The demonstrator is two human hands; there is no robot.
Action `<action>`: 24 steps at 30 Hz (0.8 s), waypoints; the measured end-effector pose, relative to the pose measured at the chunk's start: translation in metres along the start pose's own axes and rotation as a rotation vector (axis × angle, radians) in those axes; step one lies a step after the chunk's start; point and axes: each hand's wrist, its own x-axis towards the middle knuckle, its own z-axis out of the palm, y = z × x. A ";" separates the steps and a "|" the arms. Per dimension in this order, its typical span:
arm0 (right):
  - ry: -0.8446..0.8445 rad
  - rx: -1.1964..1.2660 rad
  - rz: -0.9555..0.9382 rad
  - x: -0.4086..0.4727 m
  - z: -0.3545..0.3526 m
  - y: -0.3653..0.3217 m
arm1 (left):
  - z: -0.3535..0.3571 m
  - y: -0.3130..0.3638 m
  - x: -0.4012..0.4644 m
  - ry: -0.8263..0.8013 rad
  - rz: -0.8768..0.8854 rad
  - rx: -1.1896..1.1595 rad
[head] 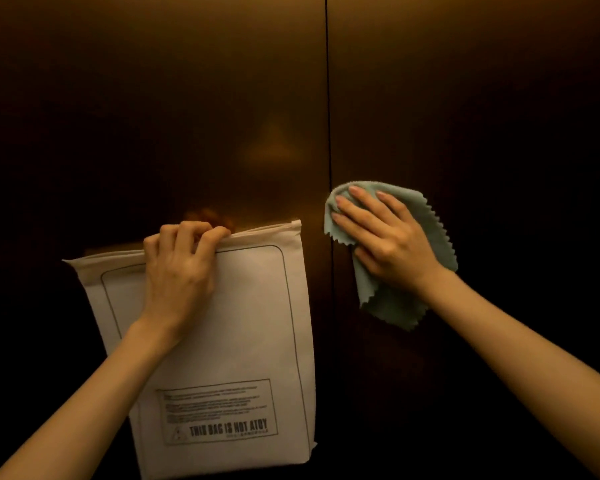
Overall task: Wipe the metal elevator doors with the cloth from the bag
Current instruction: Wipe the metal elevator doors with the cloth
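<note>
Head view, looking forward at two closed metal elevator doors (pixel 187 98) of dark bronze tone, which meet at a thin vertical seam (pixel 329 133) right of centre. Right hand (pixel 385 237): fingers straight and spread, palm flat on a pale green cloth (pixel 406 299), pressing it against the right-hand door panel just beside the seam. Cloth edges are zigzag-cut; its upper edge shows above the fingertips, its left edge reaches the seam, and a loose corner hangs below the wrist. Left hand (pixel 181 268): fingers curled over the top edge of a white plastic bag (pixel 250 323), gripping it at the sealed strip, with the back of the hand toward the camera. Bag hangs upright in front of the left-hand door panel, its right edge close to the seam. A thin rounded rectangle is printed round the bag's face, and a boxed warning label (pixel 219 410) near the bottom reads "THIS BAG IS NOT A TOY"; the smaller lines above are too small to read. Both forearms are bare. A dim warm reflection shows on the left panel above the bag.
</note>
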 end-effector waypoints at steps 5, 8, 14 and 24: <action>-0.018 0.058 -0.052 -0.053 0.019 -0.042 | -0.009 -0.001 -0.006 -0.053 -0.021 0.017; -0.148 0.053 -0.189 -0.105 0.024 -0.070 | -0.013 -0.002 -0.010 -0.098 -0.039 0.044; -0.198 -0.006 -0.197 -0.108 0.017 -0.065 | -0.023 0.006 -0.025 -0.145 -0.052 -0.019; -0.223 0.074 -0.068 -0.139 0.036 -0.098 | -0.042 0.029 -0.079 -0.357 -0.099 -0.178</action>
